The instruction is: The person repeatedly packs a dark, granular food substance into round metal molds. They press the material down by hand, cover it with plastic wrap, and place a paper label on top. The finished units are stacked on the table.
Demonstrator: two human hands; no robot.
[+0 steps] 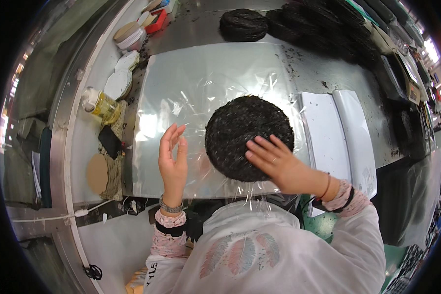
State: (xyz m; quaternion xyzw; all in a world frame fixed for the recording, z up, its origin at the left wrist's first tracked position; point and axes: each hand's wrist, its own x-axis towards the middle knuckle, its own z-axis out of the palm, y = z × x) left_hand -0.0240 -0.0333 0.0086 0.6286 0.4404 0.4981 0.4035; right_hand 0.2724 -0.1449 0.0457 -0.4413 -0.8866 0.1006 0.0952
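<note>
A round, flat stack of dark dried sheets, seemingly seaweed [239, 128], lies on clear plastic film [205, 92] spread over the metal worktable. The flat palm and fingers of my right hand [279, 161] rest on the stack's lower right part, with a ring on one finger. To the left of the stack, my left hand [173, 161] is raised over the film, thumb apart from the fingers, holding nothing. Crinkled film edges stick out around the stack.
More dark round stacks [243, 25] stand along the far edge. White packaging sheets [325, 136] lie at the right. Along the left ledge are a yellow-labelled bottle [104, 106], a black phone-like object [110, 141], a tan disc [97, 173] and a red box [157, 21].
</note>
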